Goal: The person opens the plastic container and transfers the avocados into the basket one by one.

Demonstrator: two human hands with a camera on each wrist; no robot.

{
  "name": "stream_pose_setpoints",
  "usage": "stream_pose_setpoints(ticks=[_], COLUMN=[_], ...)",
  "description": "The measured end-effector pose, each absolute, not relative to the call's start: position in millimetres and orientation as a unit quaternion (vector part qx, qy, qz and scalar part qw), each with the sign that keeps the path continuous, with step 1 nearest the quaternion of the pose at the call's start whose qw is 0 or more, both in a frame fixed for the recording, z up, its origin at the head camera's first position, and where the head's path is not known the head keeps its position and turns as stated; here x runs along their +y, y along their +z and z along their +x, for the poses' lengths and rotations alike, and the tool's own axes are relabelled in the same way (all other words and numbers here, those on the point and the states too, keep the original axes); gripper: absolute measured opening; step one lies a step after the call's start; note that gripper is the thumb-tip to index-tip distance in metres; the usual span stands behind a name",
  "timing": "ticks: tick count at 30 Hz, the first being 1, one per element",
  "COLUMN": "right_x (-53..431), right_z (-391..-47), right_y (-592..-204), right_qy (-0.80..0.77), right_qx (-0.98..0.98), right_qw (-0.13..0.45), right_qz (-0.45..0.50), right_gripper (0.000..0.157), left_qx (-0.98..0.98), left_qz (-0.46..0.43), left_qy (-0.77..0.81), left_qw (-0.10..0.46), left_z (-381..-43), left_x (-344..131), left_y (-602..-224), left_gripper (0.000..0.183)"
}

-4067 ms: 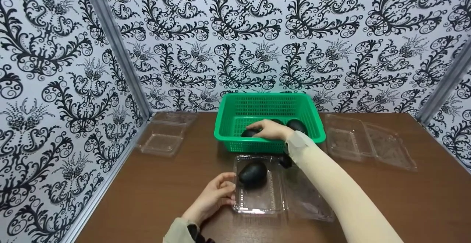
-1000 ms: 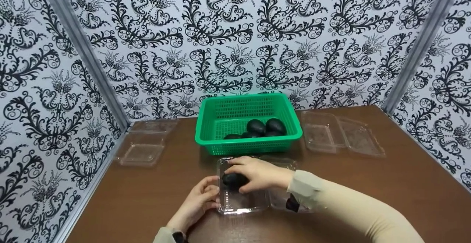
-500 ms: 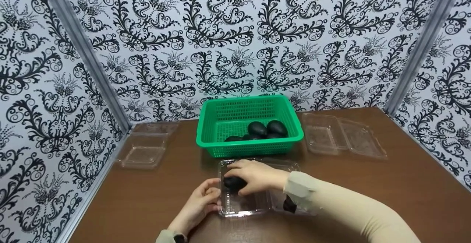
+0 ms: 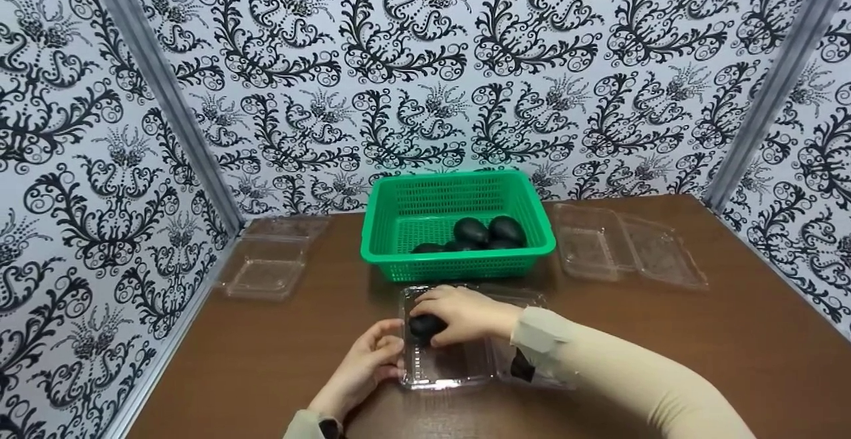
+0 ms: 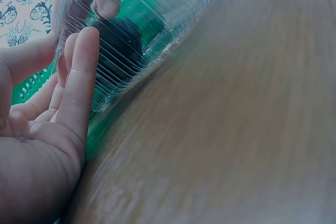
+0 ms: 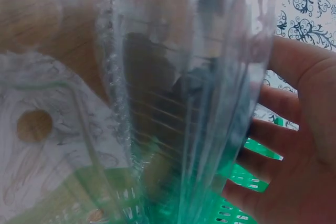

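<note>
A clear plastic clamshell container [image 4: 445, 376] lies in front of the basket, its lid [image 4: 508, 299] folded out to the right, partly under the right sleeve. Inside it, a dark avocado [image 4: 427, 326] shows between the thumb and fingers of my right hand [image 4: 469, 319], which curves over it and grips it. Whether another avocado lies beneath that hand is hidden. My left hand [image 4: 365, 362] rests fingers against the container's left wall; in the left wrist view these fingers [image 5: 81, 72] look fairly straight, the avocado [image 5: 118, 48] showing through the ribbed plastic.
A green basket [image 4: 459, 259] holding several avocados [image 4: 472, 231] stands behind the container. More clear containers lie with lids folded out, one at the left [image 4: 262, 276] and one at the right [image 4: 592, 253]. Patterned walls border the brown table [image 4: 266, 372].
About four seconds ago my right hand was on an avocado in the basket; it has since come down into the container. During the last second both hands stay nearly still while the view shifts slightly.
</note>
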State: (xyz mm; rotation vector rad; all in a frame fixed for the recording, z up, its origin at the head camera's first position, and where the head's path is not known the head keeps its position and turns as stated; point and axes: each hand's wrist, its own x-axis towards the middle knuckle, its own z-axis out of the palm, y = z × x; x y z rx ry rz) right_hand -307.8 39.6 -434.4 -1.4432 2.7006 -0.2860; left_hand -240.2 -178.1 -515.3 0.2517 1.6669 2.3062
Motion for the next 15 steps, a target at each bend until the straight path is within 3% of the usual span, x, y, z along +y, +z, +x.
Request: stream_pose_setpoints(ticks=[15], right_x=[38.0], right_z=[-312.1], right_y=[-439.1], right_qy=[-0.097], right_qx=[0.867], right_qw=[0.041], right_qz=[-0.486], right_gripper=[0.054], left_qx=[0.577], left_qz=[0.086], left_qy=[0.799], left_qw=[0.143], left_z=[-240.9], left_x=[-179.3], left_y=[-516.4], left_gripper=[0.043])
